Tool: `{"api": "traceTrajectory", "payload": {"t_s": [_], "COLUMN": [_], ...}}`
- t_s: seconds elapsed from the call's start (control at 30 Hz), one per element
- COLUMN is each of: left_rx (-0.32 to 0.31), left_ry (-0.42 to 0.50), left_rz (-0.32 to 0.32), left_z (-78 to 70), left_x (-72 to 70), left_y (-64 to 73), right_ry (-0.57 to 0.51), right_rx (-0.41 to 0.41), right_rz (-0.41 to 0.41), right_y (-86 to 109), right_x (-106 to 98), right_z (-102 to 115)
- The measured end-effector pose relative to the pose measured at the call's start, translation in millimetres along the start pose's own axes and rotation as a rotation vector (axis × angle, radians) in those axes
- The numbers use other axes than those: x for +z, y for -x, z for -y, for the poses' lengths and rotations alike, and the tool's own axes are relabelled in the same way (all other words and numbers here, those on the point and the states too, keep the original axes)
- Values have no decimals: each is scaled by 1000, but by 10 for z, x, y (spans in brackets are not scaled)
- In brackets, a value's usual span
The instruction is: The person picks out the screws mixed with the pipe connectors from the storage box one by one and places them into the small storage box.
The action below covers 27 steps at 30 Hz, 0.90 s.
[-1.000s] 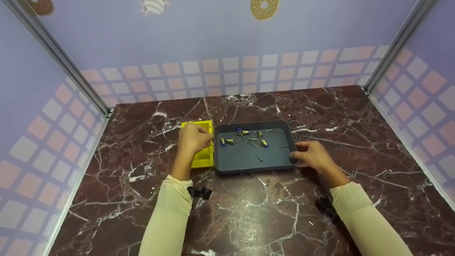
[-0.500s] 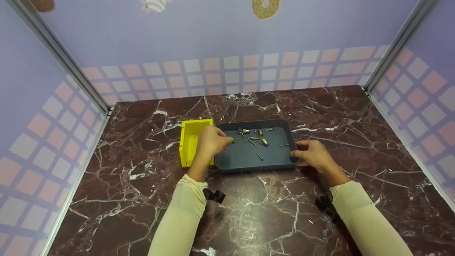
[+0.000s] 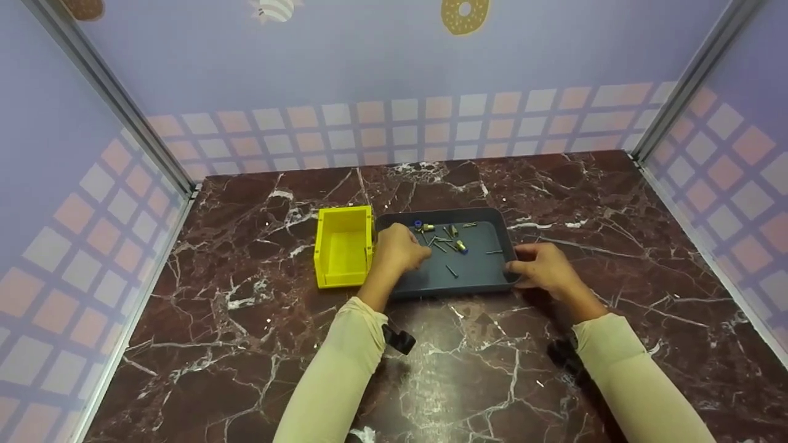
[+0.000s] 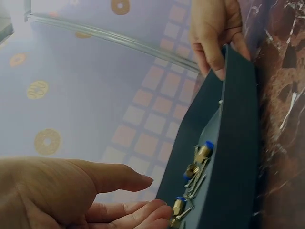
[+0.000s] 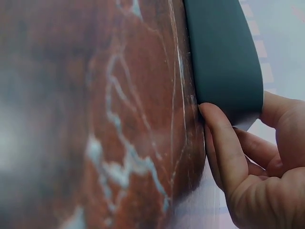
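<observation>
My left hand (image 3: 400, 251) is over the left part of a dark grey tray (image 3: 474, 286), its fingers lowered toward the tray floor. In the left wrist view, the thumb (image 4: 126, 179) stands apart from the fingers, with nothing seen between them. Close by its fingertips lie brass fittings with blue collars (image 4: 205, 150) among several screws. One screw (image 3: 452, 271) lies by itself nearer the tray's front. My right hand (image 3: 545, 271) grips the tray's right end, thumb over the rim and fingers outside, also seen in the right wrist view.
A yellow bin (image 3: 345, 252) with a low front stands directly left of the tray. Both rest on a dark red marbled table (image 3: 468, 369). Patterned panels (image 3: 394, 67) enclose the back and both sides.
My left hand has moved right, from over the yellow bin to inside the tray. A couple of fittings at the tray's left are now out of sight. The right hand stays in place.
</observation>
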<state>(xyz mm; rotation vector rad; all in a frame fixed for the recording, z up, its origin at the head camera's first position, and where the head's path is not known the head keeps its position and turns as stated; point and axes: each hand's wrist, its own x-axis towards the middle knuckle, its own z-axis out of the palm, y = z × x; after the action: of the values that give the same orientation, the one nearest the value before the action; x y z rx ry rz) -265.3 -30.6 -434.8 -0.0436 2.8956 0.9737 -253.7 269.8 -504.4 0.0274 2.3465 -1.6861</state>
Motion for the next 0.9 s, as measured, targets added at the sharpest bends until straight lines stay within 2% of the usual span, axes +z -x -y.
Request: {"api": "traceTrajectory", "payload": {"t_s": [0.2,0.43,0.63,0.9], "left_rx": [-10,16,11,9], "left_ry": [-15,-71,-74,-131], "left_rz": [47,51,77,49], "left_z": [-49,-127,-188,-242], "left_x": [178,368,528,641], "left_y": [-32,-54,-46,-70], "right_ry": [-6,-18,-4,8], "right_rx": [16,15,1,2], "right_rz": [-6,-20,-15,-14], "right_y": [-5,-9,2,1], "right_x": [8,12,1,1], "right_z": [-7,-18,-22,-14]}}
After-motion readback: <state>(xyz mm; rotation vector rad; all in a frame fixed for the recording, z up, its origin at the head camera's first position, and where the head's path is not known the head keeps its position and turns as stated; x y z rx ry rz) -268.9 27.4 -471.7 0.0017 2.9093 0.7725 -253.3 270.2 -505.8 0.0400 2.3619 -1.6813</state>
